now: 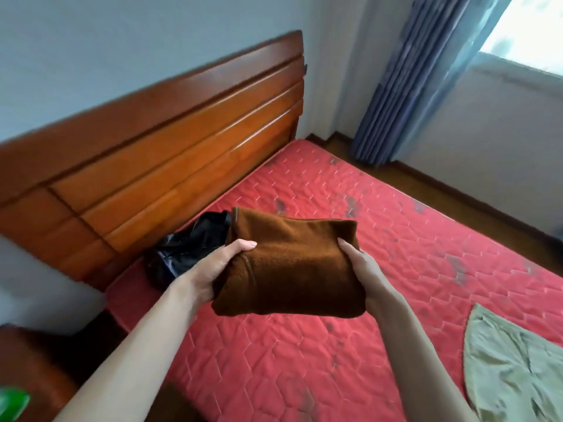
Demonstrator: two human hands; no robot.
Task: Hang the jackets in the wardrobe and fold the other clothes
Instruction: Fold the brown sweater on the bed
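Observation:
A folded brown fleece garment (292,266) is held in the air above the red mattress (380,239). My left hand (219,266) grips its left edge, thumb on top and fingers underneath. On the opposite edge, my right hand (362,269) holds it in the same way. Behind the bundle, a folded black garment (185,248) lies on the mattress by the headboard. A pale green garment (511,367) is spread unfolded at the lower right of the mattress.
A wooden headboard (170,153) runs along the wall on the left. A dark wooden bedside table (33,367) with a green object (12,403) stands at lower left. Blue curtains (405,86) hang by the window, above a wood floor strip beyond the bed.

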